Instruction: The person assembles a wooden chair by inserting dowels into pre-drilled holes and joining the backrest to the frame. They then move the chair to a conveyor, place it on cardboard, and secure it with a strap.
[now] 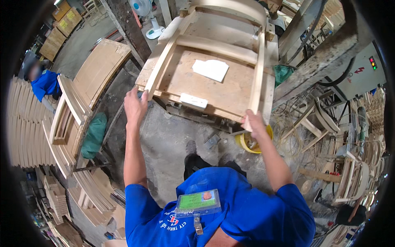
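A pale wooden chair back frame (220, 45), with a curved top rail, a cross rail and two long legs, lies on a wooden work board (173, 74) in front of me. My left hand (135, 108) is closed at the lower end of the left leg, by the board's near left corner. My right hand (256, 124) grips the lower end of the right leg, thumb and fingers round it. Between the legs, a white angular sheet (210, 70) lies on the board. A small white block (193, 101) sits at the board's near edge.
A yellow bucket (256, 144) stands below my right hand. Left is a bench (98, 66) with curved wooden parts and a green bag (94, 133); a co-worker in blue (44, 84) is beyond it. Metal posts (129, 31) and a white fan (144, 12) stand farther off.
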The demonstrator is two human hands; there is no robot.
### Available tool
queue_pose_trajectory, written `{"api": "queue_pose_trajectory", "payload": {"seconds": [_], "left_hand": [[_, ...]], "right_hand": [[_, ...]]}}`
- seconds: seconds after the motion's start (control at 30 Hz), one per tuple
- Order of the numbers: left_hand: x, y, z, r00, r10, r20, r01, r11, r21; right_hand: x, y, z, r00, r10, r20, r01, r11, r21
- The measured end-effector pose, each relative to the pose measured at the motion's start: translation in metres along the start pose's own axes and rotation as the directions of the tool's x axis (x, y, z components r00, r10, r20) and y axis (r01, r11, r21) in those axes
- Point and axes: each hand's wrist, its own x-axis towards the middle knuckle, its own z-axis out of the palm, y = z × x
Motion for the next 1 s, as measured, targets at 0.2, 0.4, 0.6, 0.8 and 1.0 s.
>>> {"api": "queue_pose_trajectory", "payload": {"seconds": [0.2, 0.4, 0.6, 0.8, 1.0], "left_hand": [[0.057, -0.016, 0.042, 0.861, -0.001, 0.508, 0.108, 0.978, -0.18], [0.093, -0.022, 0.07, 0.835, 0.106, 0.539, 0.093, 0.94, -0.328], [0.107, -0.011, 0.054, 0.745, 0.088, 0.662, 0.34, 0.803, -0.489], [0.116, -0.017, 0.055, 0.749, 0.131, 0.65, 0.228, 0.87, -0.437], [0.118, -0.017, 0.057, 0.745, 0.115, 0.656, 0.17, 0.92, -0.354]], "right_hand": [[-0.016, -0.01, 0.005, 0.995, 0.011, -0.1, -0.021, 0.995, -0.097], [-0.012, -0.019, 0.012, 0.987, -0.003, -0.162, -0.027, 0.983, -0.18], [-0.027, -0.04, 0.017, 0.99, 0.047, -0.132, -0.064, 0.989, -0.135], [-0.034, -0.044, 0.023, 0.988, 0.029, -0.155, -0.055, 0.984, -0.171], [-0.035, -0.048, 0.024, 0.981, 0.028, -0.192, -0.062, 0.983, -0.173]]}}
